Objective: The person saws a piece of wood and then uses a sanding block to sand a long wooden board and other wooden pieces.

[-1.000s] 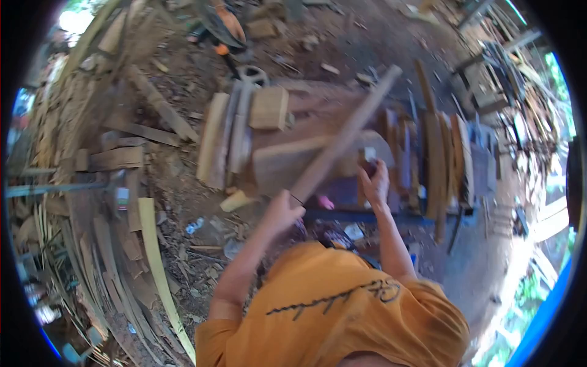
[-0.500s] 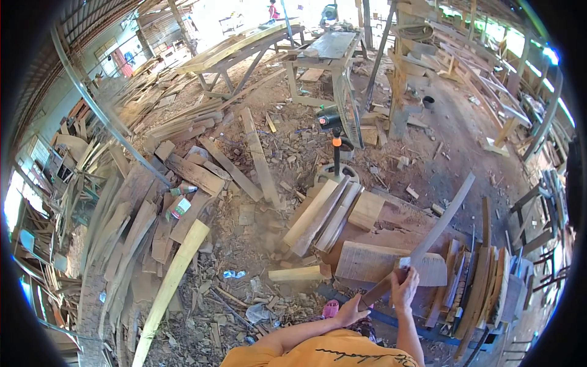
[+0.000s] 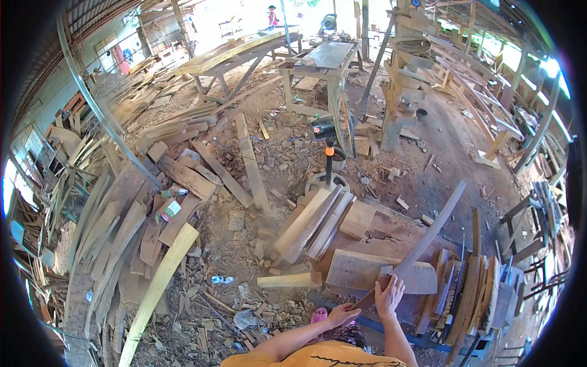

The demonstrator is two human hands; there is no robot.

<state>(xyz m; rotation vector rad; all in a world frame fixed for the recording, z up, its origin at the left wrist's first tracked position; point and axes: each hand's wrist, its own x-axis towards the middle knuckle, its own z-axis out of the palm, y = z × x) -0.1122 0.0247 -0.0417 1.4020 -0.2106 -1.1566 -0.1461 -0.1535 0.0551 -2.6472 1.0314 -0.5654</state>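
A long, slightly curved wooden strip slants up and away from me over the workbench. My left hand is closed around its near end, low in front of my body. Farther up, my right hand wraps over the strip. At its fingertips shows a small greyish block, too small to name. Beneath the strip lies a wide curved board on the brown bench top. Several narrow planks and a short wood block rest at the bench's far left.
Upright boards stand packed on the right. A pale plank leans across the scrap pile at left. Ahead stand a fan, a black device on a stand and a work table. Wood scraps litter the floor.
The whole view has shifted slightly, with the bench lower and farther left. My right hand and the small block have moved a little toward my body along the strip.
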